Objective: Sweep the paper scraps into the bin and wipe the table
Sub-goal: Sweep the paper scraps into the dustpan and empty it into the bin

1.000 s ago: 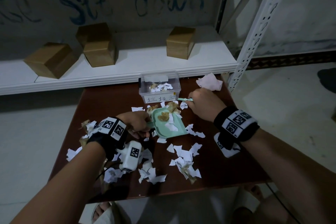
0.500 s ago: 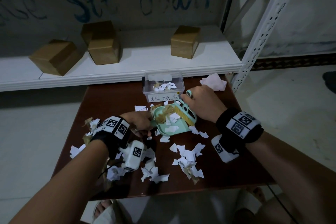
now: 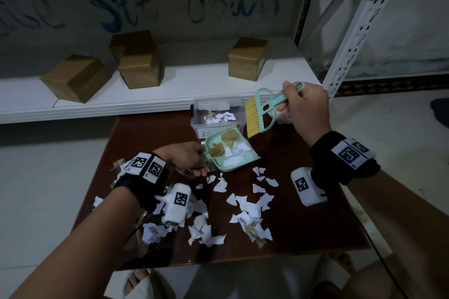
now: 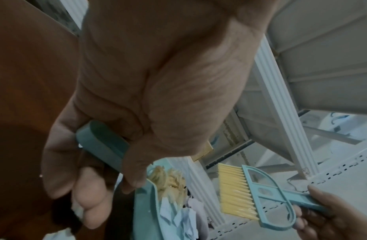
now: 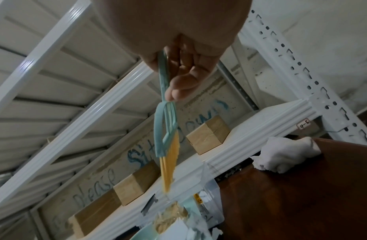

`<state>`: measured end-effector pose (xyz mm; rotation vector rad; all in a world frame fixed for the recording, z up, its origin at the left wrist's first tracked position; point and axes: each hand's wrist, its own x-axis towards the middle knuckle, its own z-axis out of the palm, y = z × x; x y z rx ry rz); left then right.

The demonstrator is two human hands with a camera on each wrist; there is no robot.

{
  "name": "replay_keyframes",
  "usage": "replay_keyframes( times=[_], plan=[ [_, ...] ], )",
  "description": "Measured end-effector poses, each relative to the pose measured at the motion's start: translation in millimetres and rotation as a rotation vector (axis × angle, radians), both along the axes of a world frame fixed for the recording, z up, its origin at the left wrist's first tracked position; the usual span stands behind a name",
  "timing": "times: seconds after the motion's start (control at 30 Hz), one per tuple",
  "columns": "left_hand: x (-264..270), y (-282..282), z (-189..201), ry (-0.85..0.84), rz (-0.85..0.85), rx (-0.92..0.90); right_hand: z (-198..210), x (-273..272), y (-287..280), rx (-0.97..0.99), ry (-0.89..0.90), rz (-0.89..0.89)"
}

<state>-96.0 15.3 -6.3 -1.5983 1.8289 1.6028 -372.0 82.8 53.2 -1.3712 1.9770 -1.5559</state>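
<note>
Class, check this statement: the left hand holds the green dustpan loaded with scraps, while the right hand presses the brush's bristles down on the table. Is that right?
Not quite. The left hand does hold the loaded dustpan, but the right hand holds the brush lifted in the air beside the bin, its bristles off the table. The head view shows this.

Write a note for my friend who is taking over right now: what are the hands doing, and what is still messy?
Left hand grips the handle of the green dustpan, loaded with white and brown scraps, just in front of the clear bin.
Right hand holds the little brush raised above the table, beside the bin.
Done: some scraps already lie in the bin; one load sits in the dustpan.
Left: tip the dustpan into the bin, sweep the many paper scraps in the middle and on the left, then wipe with the white cloth at the back right corner.
</note>
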Motion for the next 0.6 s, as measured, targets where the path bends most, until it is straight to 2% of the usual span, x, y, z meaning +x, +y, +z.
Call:
replay_keyframes(
  times=[0.13, 0.33, 0.6],
  plan=[
    [-0.9, 6.2, 22.7, 0.061, -0.035, -0.039, 4.8, -4.4, 0.1, -0.087, -0.021, -0.035],
    [1.2, 12.4, 35.8, 0.113, -0.019, -0.079, 6.0, -2.2, 2.2, -0.072, -0.044, -0.018],
    [6.6, 5.1, 40.0, 0.257, 0.171, -0.129, 3.9, 2.5, 3.7, -0.103, -0.024, -0.022]
  ],
)
